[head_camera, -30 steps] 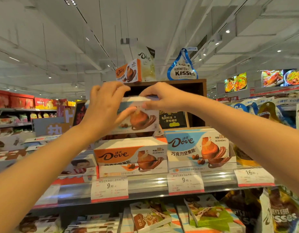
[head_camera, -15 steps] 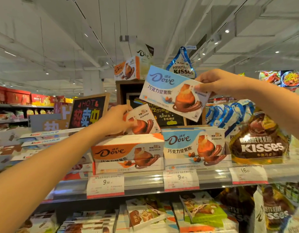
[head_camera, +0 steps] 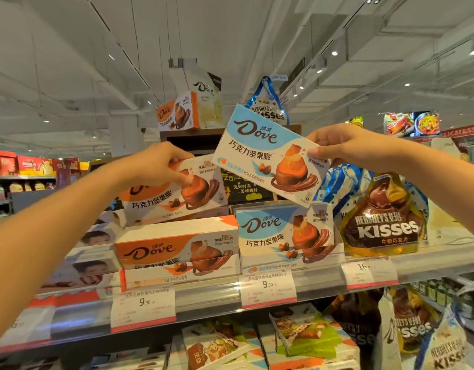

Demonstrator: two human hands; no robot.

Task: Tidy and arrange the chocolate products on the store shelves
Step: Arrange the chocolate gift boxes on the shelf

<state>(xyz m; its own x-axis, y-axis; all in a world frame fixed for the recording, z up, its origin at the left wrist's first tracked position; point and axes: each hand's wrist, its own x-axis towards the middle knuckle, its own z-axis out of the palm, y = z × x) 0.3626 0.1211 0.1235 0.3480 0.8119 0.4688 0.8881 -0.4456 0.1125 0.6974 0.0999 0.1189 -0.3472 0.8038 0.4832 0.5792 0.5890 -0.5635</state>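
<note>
I am pinching a light, stiff blue Dove box by its edge in my right hand, while my left hand is gripping an orange Dove box likewise.

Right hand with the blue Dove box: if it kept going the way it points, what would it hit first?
Probably the orange Dove box in the left hand; the right hand points leftward, though depth is unclear.

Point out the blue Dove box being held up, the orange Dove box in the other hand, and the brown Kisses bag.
blue Dove box (head_camera: 260, 153): head view, front face.
orange Dove box (head_camera: 161, 198): head view, front face.
brown Kisses bag (head_camera: 385, 225): head view, logo.
</note>
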